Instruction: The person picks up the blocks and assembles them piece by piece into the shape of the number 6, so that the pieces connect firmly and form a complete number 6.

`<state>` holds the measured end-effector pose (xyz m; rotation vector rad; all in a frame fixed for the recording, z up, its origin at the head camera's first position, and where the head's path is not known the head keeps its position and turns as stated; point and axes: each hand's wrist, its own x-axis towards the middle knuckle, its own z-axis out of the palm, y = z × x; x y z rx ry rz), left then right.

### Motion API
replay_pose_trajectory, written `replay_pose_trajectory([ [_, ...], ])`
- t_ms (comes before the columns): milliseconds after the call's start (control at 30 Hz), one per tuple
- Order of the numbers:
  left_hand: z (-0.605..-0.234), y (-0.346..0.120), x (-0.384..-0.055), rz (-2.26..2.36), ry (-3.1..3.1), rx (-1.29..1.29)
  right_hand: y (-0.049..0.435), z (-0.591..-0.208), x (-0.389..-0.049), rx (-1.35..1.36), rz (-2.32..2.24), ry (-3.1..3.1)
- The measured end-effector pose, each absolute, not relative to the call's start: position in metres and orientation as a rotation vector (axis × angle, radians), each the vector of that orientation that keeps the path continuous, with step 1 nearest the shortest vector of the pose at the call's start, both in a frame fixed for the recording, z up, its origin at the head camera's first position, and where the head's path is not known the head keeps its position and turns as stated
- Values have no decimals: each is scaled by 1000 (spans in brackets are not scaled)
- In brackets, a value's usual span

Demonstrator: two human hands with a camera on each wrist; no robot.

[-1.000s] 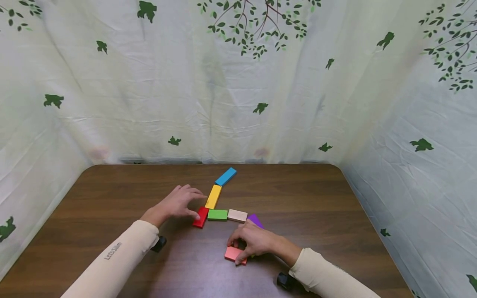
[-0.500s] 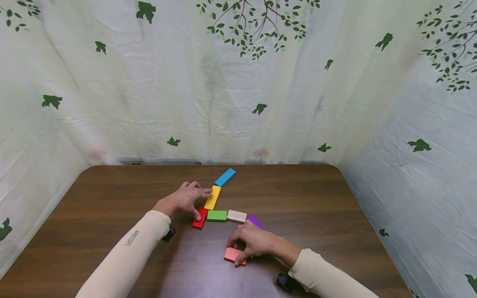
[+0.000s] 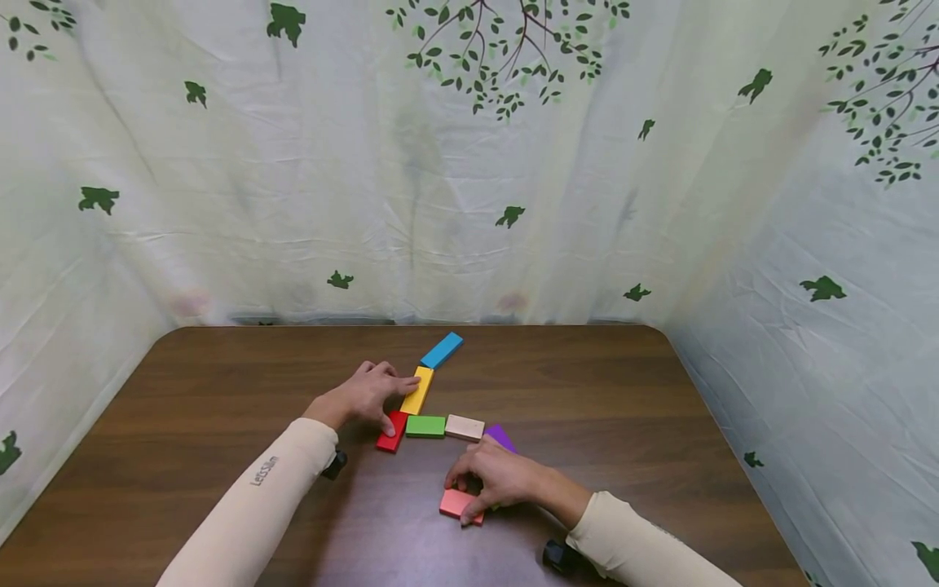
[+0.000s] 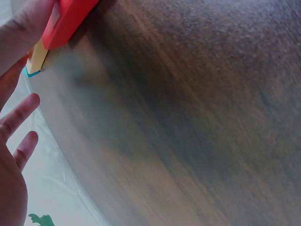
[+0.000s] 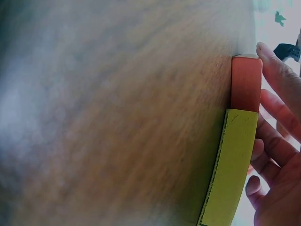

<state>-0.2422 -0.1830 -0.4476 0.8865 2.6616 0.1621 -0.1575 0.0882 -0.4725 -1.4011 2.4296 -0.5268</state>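
Flat coloured blocks form a bent line on the brown table. My left hand (image 3: 364, 393) spreads over the left end of the line. Its thumb rests on the red block (image 3: 391, 440) and its index finger on the yellow block (image 3: 415, 401). My right hand (image 3: 502, 473) holds the pink block (image 3: 451, 504), thumb at the near edge, fingers at the far side. In the right wrist view a yellow-green block (image 5: 228, 165) runs up against the pink one; in the head view that hand mostly hides it. A purple block (image 3: 502, 436) is partly covered by the same hand.
A green block (image 3: 425, 426) and a pale beige block (image 3: 465, 427) lie between red and purple. Beyond the yellow block a blue block (image 3: 442, 350) slants away. The wooden table (image 3: 601, 391) ends at a white curtain (image 3: 440, 163) printed with leaves.
My left hand has moved right and slightly forward, bringing its index finger onto the yellow block. The right hand and the blocks keep their places.
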Motion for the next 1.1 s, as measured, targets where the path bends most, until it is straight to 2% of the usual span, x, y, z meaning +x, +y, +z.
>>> replay_pose_trajectory([
  [1100, -450, -182, -242, 106, 2667, 936, 87, -468, -157, -1475, -416, 2459],
])
